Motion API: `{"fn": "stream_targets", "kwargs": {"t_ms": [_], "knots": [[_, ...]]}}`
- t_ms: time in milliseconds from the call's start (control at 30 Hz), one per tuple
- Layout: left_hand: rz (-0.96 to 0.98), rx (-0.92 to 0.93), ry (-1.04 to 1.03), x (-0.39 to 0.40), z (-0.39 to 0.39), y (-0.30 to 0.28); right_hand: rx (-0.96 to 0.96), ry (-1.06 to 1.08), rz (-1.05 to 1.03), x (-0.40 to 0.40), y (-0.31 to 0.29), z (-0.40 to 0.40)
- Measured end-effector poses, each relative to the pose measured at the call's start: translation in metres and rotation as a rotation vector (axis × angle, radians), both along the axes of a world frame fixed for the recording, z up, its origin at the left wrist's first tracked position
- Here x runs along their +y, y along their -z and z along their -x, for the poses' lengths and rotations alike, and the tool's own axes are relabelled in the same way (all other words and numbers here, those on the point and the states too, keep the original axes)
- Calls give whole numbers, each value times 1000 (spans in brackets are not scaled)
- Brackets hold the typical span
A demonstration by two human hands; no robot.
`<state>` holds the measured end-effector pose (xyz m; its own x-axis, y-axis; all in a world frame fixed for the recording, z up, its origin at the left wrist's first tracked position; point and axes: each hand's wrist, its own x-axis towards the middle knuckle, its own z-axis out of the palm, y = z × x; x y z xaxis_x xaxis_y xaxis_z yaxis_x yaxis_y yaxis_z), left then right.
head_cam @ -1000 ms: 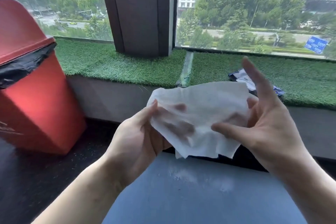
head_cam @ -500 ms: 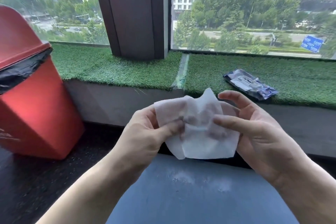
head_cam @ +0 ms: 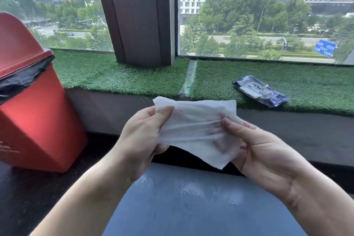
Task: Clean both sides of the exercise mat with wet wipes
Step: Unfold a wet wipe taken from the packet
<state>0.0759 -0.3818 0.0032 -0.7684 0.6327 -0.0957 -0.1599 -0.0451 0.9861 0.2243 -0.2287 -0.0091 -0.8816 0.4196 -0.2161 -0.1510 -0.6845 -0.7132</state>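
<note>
Both hands, left (head_cam: 141, 136) and right (head_cam: 258, 151), pinch the wipe (head_cam: 195, 130) taut; it should go flat onto the mat (head_cam: 191, 207) near its far edge.

The thin white wet wipe (head_cam: 197, 130) hangs above the grey-blue foam exercise mat (head_cam: 191, 203); red plastic swing-lid bin (head_cam: 36, 101) at nine o'clock, blue foil wipes packet (head_cam: 260, 91) on the green artificial-turf ledge (head_cam: 118, 74) at one o'clock.

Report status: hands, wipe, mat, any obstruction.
Left hand and right hand both pinch the wet wipe, stretched between them. Exercise mat below, untouched. Nothing in the way.
</note>
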Motion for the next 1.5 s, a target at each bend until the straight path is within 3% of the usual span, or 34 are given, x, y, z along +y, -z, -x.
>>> {"fn": "stream_targets", "kwargs": {"t_ms": [133, 200, 300, 433, 500, 600, 733, 967, 1133, 1233, 1367, 1433, 1500], "knots": [[-18, 189, 116, -6, 7, -4, -42, 117, -355, 10, -14, -7], [-74, 264, 206, -5, 4, -4, -72, 83, -524, 11, -21, -12], [-113, 350, 184, -6, 3, -6, -38, -7, -714, 11, -39, -22], [-394, 475, 79, -18, 13, -14, 150, 271, -1084, 17, -60, -34], [-507, 557, 31, -22, 17, -16, 170, 307, -1157, 23, -66, -38], [-562, 639, 107, -20, 14, -21, 210, 210, -1160, 28, -67, -34], [-530, 550, 238, -18, 10, -19, 262, 68, -974, 30, -66, -33], [-391, 517, 197, -22, 19, -22, 161, 28, -950, 46, -68, -35], [-425, 252, 288, -25, 16, -25, 168, -121, -986, 51, -77, -40], [-316, 291, 169, -17, 15, -20, -16, 46, -1245, 44, -73, -33], [-165, 272, -13, 0, 23, 9, -247, 123, -1289, 48, -54, -19], [-8, 362, -67, 7, 26, 30, -368, 110, -1244, 50, -37, -9], [194, 570, -136, 14, 26, 46, -480, 118, -1300, 47, -17, 2]]}}
